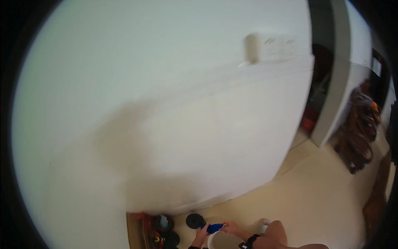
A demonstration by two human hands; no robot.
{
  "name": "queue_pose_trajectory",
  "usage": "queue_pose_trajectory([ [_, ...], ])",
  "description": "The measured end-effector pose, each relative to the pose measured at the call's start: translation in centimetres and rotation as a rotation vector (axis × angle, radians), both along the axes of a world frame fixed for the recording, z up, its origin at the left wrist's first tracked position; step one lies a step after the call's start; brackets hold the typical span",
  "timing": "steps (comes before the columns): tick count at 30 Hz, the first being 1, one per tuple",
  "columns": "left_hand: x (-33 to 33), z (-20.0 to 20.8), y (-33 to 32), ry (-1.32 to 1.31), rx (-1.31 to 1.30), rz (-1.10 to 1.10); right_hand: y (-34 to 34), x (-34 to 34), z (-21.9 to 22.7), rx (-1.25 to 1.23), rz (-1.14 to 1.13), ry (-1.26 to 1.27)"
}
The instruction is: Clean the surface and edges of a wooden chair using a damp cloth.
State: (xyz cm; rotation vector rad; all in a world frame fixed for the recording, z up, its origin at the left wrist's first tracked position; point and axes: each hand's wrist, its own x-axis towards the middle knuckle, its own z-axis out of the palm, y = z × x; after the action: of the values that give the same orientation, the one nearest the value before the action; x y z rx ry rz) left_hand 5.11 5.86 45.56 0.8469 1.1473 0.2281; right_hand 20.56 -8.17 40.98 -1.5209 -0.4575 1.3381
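At the bottom of the head view both of my hands meet on a small blue object (pixel 214 228). My left hand (pixel 200 237) reaches up to it from below left. My right hand (pixel 232 228) grips its right end; a dark watch band sits on that wrist. Just under the blue object is the rim of a white round container (pixel 212 240). The picture is blurred, so I cannot tell what the blue object is.
A large white wall (pixel 166 103) fills most of the view, with a white switch plate (pixel 277 46) high on the right. Black round weight plates (pixel 194 220) and red items (pixel 143 220) lie on the beige floor by the wall's foot. A dark doorway (pixel 321 83) opens at right.
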Motion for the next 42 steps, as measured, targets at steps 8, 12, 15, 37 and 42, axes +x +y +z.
queue_pose_trajectory([
  [8,12.7,27.1,-12.8,-0.108,0.213,-0.721,-18.8,11.0,27.0,0.126,-0.323,0.445],
  [12,23.0,32.2,-19.8,-0.118,0.626,-1.200,-31.7,15.5,38.5,0.141,-0.472,0.262],
  [15,30.5,36.3,-30.2,-0.346,0.494,-1.151,-42.4,18.7,40.4,0.018,-0.487,0.051],
  [37,40.1,45.0,-84.9,-0.462,-0.091,-2.762,-75.7,0.0,51.3,0.604,-2.405,-0.422],
  [42,36.4,44.0,-95.0,-0.262,-0.686,-2.791,-80.2,-0.3,55.1,0.477,-2.595,-0.308],
])
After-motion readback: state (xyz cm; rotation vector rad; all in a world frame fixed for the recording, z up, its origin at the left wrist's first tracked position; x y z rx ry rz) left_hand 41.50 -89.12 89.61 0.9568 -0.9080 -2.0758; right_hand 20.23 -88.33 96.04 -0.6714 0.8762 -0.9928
